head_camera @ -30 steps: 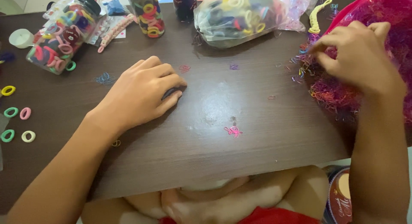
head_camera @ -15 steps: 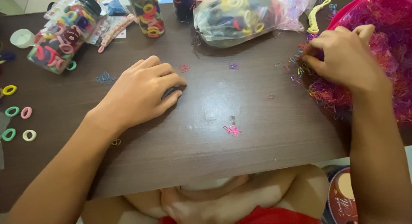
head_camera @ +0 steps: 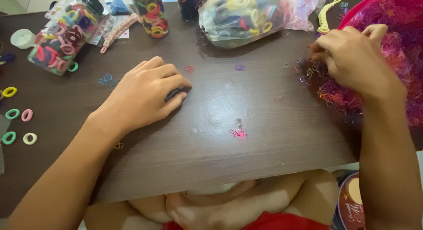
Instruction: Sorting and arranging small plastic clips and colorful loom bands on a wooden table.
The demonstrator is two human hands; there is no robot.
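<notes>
Pinching in rubber-band pile: right hand; left hand flat.

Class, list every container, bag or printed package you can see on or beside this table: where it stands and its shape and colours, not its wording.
Clear jar, far left: lying tilted, black lid, full of coloured hair ties.
Upright clear jar, top centre: mixed coloured ties.
Dark jar, beside it: contents unclear.
Clear plastic bag, top centre-right: knotted, bulging with ties.
Pink bag, far right: tiny elastic bands, right hand in them.
Printed round package, bottom right: dark red, cream.
</notes>
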